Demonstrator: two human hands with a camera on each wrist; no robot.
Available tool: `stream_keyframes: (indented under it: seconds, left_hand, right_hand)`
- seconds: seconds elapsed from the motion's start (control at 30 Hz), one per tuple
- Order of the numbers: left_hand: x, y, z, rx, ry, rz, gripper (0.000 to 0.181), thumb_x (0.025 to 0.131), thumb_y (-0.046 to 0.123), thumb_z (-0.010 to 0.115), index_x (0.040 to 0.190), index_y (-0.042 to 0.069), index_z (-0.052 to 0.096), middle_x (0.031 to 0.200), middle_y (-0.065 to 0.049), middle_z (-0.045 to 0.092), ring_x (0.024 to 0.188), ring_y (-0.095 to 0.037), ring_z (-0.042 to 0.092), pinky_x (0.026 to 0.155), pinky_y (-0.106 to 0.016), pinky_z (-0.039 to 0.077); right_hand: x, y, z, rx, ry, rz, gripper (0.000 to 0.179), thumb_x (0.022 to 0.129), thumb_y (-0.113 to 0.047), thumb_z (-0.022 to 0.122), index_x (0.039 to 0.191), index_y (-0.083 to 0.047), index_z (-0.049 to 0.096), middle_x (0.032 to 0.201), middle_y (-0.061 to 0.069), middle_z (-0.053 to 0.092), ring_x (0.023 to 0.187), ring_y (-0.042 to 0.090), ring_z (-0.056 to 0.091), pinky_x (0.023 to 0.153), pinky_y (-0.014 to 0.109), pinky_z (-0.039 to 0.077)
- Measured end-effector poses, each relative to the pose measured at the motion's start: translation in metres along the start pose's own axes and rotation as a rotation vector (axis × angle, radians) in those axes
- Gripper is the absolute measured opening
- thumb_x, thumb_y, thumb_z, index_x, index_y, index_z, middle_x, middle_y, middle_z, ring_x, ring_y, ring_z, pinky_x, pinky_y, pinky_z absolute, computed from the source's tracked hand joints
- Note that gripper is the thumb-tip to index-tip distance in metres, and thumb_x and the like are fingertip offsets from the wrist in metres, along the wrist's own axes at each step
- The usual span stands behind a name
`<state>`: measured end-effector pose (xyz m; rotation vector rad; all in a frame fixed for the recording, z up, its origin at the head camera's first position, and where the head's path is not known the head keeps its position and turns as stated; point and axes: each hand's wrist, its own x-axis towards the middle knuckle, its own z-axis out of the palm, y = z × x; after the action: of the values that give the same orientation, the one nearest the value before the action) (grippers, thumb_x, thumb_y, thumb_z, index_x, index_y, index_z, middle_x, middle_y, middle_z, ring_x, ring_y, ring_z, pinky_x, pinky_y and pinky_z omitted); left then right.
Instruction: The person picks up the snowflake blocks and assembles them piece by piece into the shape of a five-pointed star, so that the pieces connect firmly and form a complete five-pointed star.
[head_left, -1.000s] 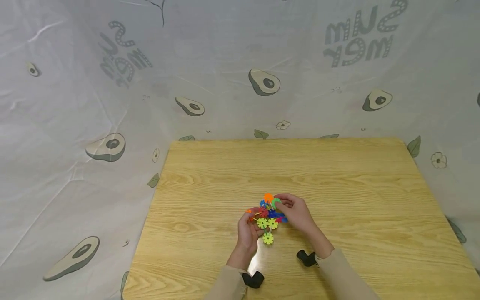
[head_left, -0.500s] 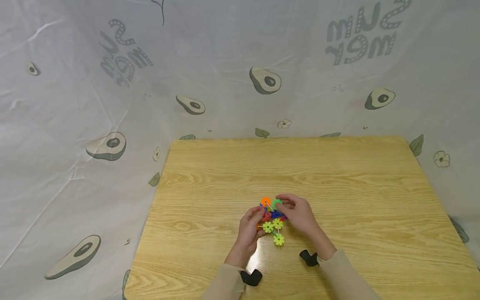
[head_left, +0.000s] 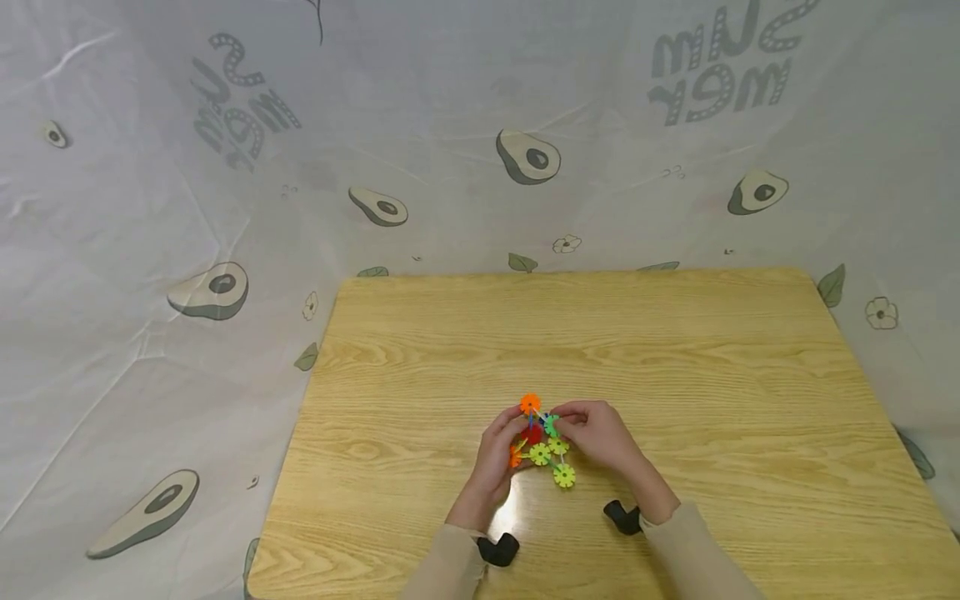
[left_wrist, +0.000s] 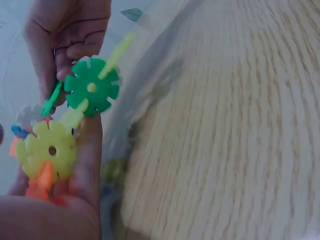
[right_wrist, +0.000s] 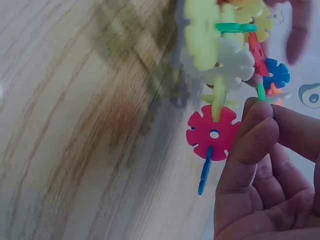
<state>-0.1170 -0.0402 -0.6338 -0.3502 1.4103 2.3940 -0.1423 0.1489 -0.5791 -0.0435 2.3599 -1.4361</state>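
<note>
My left hand (head_left: 495, 454) grips a cluster of interlocking snowflake discs (head_left: 540, 453) by its left side. An orange disc (head_left: 530, 403) stands at its far end, and several yellow ones face me. Thumb and fingers of my right hand (head_left: 600, 433) pinch a green disc (head_left: 552, 425) at the cluster's right side; only its thin edge (right_wrist: 261, 91) shows in the right wrist view. Below a white disc (right_wrist: 232, 65) in that view hangs a pink disc (right_wrist: 214, 132) with a blue one (right_wrist: 204, 172) slotted into it. Another green disc (left_wrist: 92, 86) faces the left wrist camera.
Both hands are over a wood-grain table (head_left: 420, 350). A pale curtain (head_left: 435, 108) printed with avocados surrounds its back and sides. Black wrist mounts (head_left: 498, 550) sit at the cuffs of both beige sleeves (head_left: 446, 567).
The cluster has turned, its lower yellow disc swinging to the right. My left fingers have closed in around its side. The green disc and right hand have come slightly nearer to me.
</note>
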Motion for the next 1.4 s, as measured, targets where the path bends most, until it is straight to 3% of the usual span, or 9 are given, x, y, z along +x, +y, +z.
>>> stream_keyframes:
  seconds: [0.13, 0.27, 0.43, 0.67, 1.03, 1.27, 1.4]
  left_hand:
    - [0.001, 0.001, 0.002, 0.048, 0.033, 0.05, 0.034, 0.102, 0.029, 0.067, 0.12, 0.001, 0.065, 0.1, -0.007, 0.071, 0.082, -0.019, 0.069, 0.067, -0.028, 0.058]
    - [0.001, 0.0, 0.003, 0.06, 0.061, 0.075, 0.036, 0.102, 0.027, 0.069, 0.121, -0.003, 0.066, 0.097, -0.007, 0.072, 0.08, -0.018, 0.069, 0.067, -0.028, 0.058]
    - [0.002, -0.001, 0.004, 0.049, 0.093, 0.089, 0.035, 0.102, 0.025, 0.069, 0.12, -0.005, 0.068, 0.093, -0.007, 0.071, 0.077, -0.017, 0.07, 0.064, -0.026, 0.058]
    - [0.0, 0.0, 0.007, 0.052, 0.142, 0.072, 0.031, 0.1, 0.022, 0.07, 0.116, -0.004, 0.071, 0.092, -0.007, 0.073, 0.072, -0.016, 0.069, 0.055, -0.028, 0.057]
    - [-0.001, 0.002, 0.014, 0.082, 0.177, 0.092, 0.03, 0.1, 0.025, 0.071, 0.117, 0.002, 0.074, 0.099, -0.007, 0.075, 0.084, -0.017, 0.07, 0.066, -0.028, 0.059]
    - [-0.001, 0.002, 0.018, 0.085, 0.189, 0.106, 0.03, 0.099, 0.026, 0.073, 0.116, 0.001, 0.074, 0.098, -0.006, 0.076, 0.08, -0.015, 0.069, 0.059, -0.026, 0.057]
    - [0.0, 0.003, 0.018, 0.104, 0.184, 0.135, 0.03, 0.098, 0.025, 0.073, 0.116, 0.001, 0.075, 0.1, -0.007, 0.075, 0.086, -0.014, 0.068, 0.065, -0.025, 0.057]
  right_hand:
    - [0.0, 0.0, 0.003, 0.03, -0.011, -0.001, 0.021, 0.099, -0.01, 0.07, 0.117, -0.001, 0.075, 0.09, 0.002, 0.074, 0.079, 0.021, 0.07, 0.066, 0.028, 0.054]
    - [0.0, -0.001, 0.006, 0.114, -0.026, 0.007, 0.021, 0.099, -0.005, 0.069, 0.118, 0.003, 0.073, 0.091, 0.006, 0.074, 0.079, 0.023, 0.073, 0.069, 0.033, 0.06]
    - [0.0, -0.001, 0.009, 0.154, -0.018, 0.006, 0.019, 0.099, -0.004, 0.069, 0.116, 0.005, 0.072, 0.091, 0.008, 0.074, 0.08, 0.025, 0.074, 0.072, 0.038, 0.062]
    - [-0.001, -0.002, 0.013, 0.134, 0.017, -0.003, 0.013, 0.097, -0.004, 0.072, 0.108, 0.004, 0.071, 0.086, 0.008, 0.072, 0.076, 0.024, 0.073, 0.066, 0.033, 0.061]
    - [0.0, 0.003, 0.016, 0.276, 0.043, -0.048, 0.015, 0.097, 0.001, 0.07, 0.107, 0.012, 0.069, 0.088, 0.016, 0.072, 0.076, 0.029, 0.074, 0.067, 0.034, 0.062]
    - [0.0, 0.005, 0.02, 0.252, 0.103, -0.05, 0.011, 0.096, 0.002, 0.072, 0.104, 0.01, 0.07, 0.084, 0.013, 0.071, 0.073, 0.024, 0.073, 0.065, 0.032, 0.061]
    - [-0.001, 0.004, 0.021, 0.231, 0.138, -0.046, 0.008, 0.095, 0.002, 0.073, 0.101, 0.008, 0.071, 0.084, 0.013, 0.069, 0.071, 0.022, 0.071, 0.065, 0.032, 0.061]
